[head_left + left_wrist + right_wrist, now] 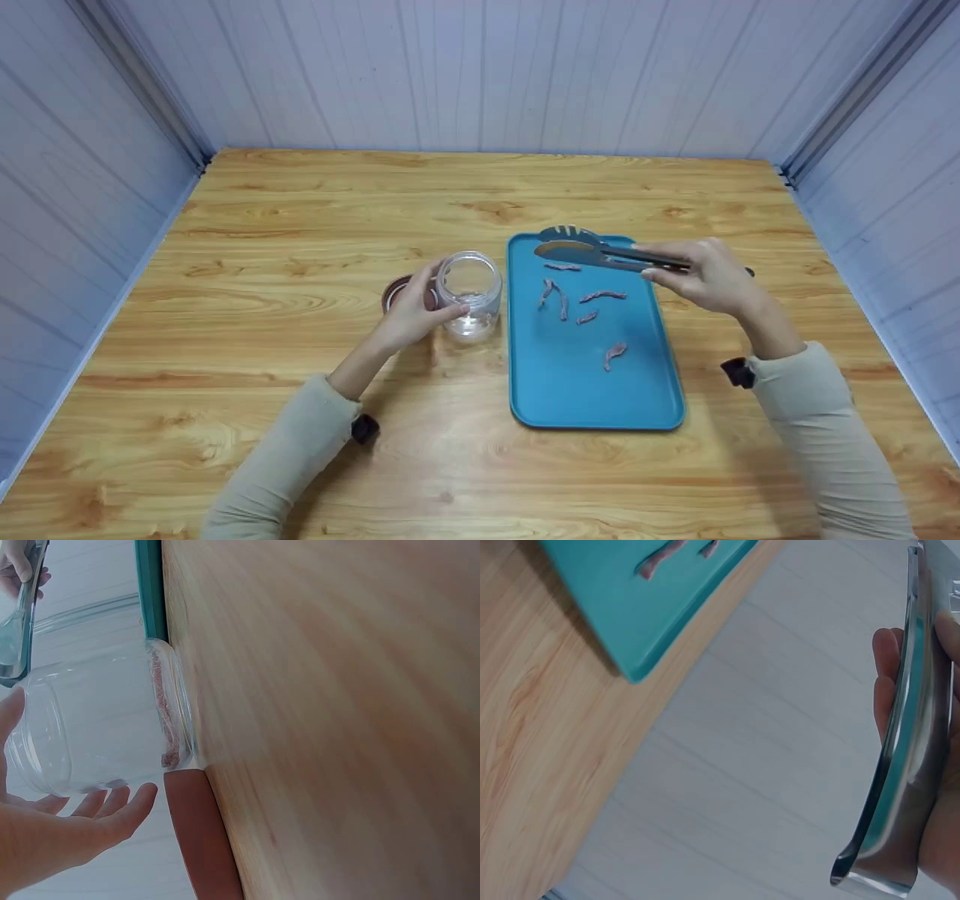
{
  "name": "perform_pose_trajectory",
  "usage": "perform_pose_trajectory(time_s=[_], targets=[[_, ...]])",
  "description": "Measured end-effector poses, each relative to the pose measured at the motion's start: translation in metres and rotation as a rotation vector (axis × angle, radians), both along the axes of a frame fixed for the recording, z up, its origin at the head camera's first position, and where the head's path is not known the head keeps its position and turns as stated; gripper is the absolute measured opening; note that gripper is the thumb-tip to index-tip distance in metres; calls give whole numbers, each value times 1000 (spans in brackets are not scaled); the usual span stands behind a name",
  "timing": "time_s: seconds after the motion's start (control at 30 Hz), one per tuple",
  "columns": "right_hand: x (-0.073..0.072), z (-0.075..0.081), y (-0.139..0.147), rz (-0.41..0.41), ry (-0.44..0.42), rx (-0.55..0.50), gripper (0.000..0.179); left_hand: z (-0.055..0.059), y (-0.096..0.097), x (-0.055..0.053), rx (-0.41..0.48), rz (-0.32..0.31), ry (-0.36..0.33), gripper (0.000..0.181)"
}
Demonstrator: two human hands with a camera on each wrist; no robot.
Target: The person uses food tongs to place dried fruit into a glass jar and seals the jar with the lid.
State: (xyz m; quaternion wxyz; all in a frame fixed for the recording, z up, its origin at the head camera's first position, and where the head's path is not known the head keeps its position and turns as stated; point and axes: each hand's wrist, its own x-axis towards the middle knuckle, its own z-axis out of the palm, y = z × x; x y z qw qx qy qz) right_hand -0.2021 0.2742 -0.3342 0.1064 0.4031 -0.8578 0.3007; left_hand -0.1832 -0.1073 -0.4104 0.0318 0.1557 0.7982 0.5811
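Note:
My left hand (411, 315) holds a clear jar (471, 304) that stands upright without its lid, fingers and thumb around its sides. At the jar's bottom, in the left wrist view, lies a reddish-brown strip (165, 701) like dried meat. My right hand (705, 274) grips metal tongs (574, 251) by their handles, above the far part of a blue tray (585, 397). The tongs' heads are slightly apart, and I see nothing between them. Several similar strips (602, 295) lie scattered on the tray. In the right wrist view, the tongs' bent end (877, 874) shows beside the palm.
A brown screw lid (396, 291) lies on the wooden table (300, 247) just left of the jar, partly behind my left hand. The tray's left edge is close to the jar's right side. Pale panelled walls (480, 75) enclose the table at the back and both sides.

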Motion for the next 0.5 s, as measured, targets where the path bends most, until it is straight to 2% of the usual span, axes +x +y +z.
perform_pose_trajectory(time_s=[0.2, 0.5], targets=[[4, -3, 19, -61, -12, 10, 31, 0, -1, 0, -6, 2, 11, 76], [10, -13, 48, -170, -91, 48, 33, -1, 0, -1, -11, -3, 37, 73]])
